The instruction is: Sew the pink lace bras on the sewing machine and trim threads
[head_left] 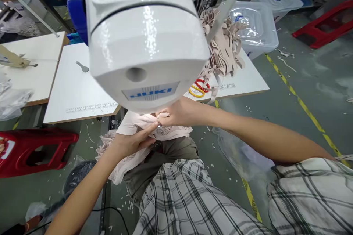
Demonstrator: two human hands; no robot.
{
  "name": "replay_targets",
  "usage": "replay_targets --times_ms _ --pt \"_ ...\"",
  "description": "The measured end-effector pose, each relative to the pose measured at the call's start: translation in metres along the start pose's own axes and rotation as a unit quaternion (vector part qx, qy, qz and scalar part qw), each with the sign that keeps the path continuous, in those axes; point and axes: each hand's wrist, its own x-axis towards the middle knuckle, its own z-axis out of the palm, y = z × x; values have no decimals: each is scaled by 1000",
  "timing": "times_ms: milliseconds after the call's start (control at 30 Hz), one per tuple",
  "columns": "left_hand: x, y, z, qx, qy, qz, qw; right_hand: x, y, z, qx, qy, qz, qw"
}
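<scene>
A pale pink lace-trimmed garment piece (131, 123) lies across my lap, just below the head of the white sewing machine (149, 44). My left hand (135, 141) grips the fabric from the left, its index finger reaching toward my right thumb. From the right, my right hand (172, 114) pinches the same fabric, fingers bent, close under the machine head. The fingertips of both hands nearly meet, and a small shiny spot shows between them. The machine head hides the needle area and part of the right fingers.
White table panels (74, 80) extend on both sides. On the right lie scissors with red and yellow handles (199, 89) and a heap of beige strips (223, 49). Clear lidded bins (250, 25) stand behind. A red stool (35, 152) is at left; scraps litter the floor.
</scene>
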Motion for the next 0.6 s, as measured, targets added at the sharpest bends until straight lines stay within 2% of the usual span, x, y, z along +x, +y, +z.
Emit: replay_targets --times_ms 100,167,300,367,467,600 --pt "4 -3 -1 -6 -17 0 1000 -2 2 1 -2 0 -7 1000" --pt "7 3 -6 -28 -22 -22 999 -6 8 8 8 32 -25 999" --pt "16 22 -18 -61 -47 -105 991 -15 28 35 -6 188 -76 979" --pt "20 30 -23 -64 -58 -139 986 -17 36 46 -7 245 -89 965" --pt "23 37 -25 -73 -66 -164 982 -16 37 49 33 249 -78 965" --pt "24 40 -20 -51 -49 -171 983 -14 29 36 62 209 -43 975"
